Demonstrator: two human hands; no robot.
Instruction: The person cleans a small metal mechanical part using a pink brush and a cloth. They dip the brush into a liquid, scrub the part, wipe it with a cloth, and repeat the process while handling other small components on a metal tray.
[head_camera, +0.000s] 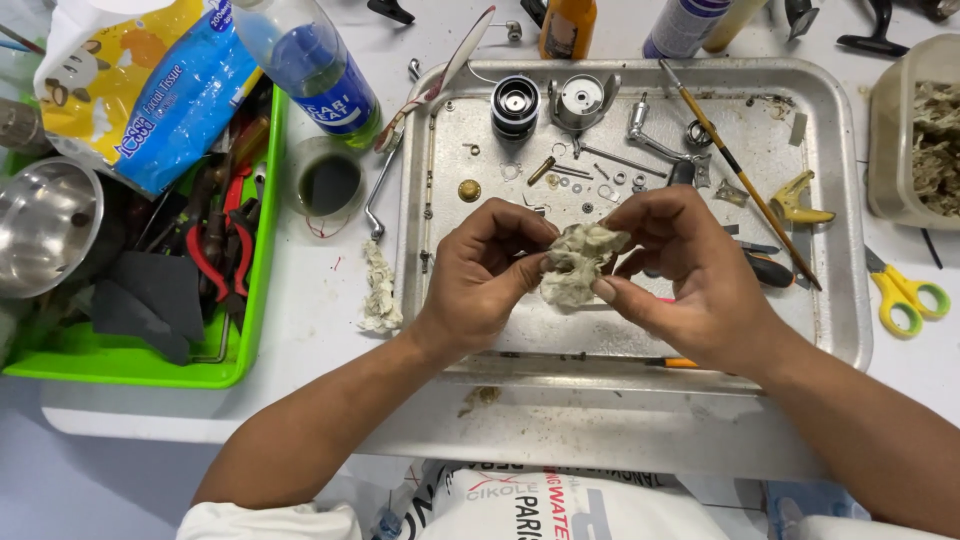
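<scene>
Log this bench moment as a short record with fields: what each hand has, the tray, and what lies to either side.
left hand: left hand pinches a crumpled dirty tissue wad
right hand: right hand grips the same wad from the other side
under the hands: metal tray with small washers, screws and a black spool
left of tray: green bin of tools, red-handled pliers
right of tray: yellow scissors

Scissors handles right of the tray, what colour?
Yellow, green-edged scissors; head view.
</scene>
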